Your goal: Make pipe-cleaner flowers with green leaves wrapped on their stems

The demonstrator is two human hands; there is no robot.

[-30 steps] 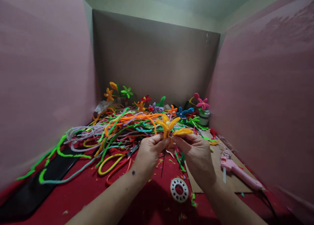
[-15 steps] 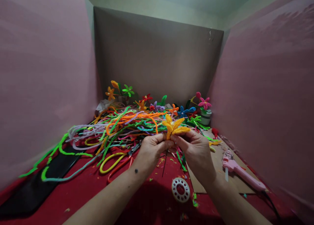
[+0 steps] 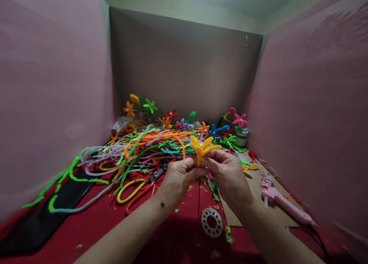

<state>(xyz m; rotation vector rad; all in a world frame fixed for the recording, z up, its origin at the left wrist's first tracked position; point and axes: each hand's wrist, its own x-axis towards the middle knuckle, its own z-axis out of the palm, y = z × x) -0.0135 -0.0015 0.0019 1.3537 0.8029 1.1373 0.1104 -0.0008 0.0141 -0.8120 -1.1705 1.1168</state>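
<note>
A yellow fuzzy flower (image 3: 202, 147) is held upright between both hands, in front of the pile of pipe cleaners. My left hand (image 3: 182, 175) pinches its base from the left, fingers closed. From the right, my right hand (image 3: 225, 170) is closed on the flower's lower part, thumb and fingers against the petals. A thin dark stem (image 3: 199, 198) hangs straight down below the hands. The fingertips partly hide the flower's base.
Colourful pipe cleaners (image 3: 149, 145) lie heaped behind and left. Scissors (image 3: 132, 191) and a black flat object (image 3: 48, 214) are at left. A white spool (image 3: 212, 222) sits in front. A pink glue gun (image 3: 284, 204) rests on cardboard (image 3: 230, 210) at right. Finished flowers (image 3: 240, 121) stand behind.
The flower has turned a little and its petals point more upward. The stem has swung from a slant to nearly vertical. My right hand's fingers have shifted on the flower.
</note>
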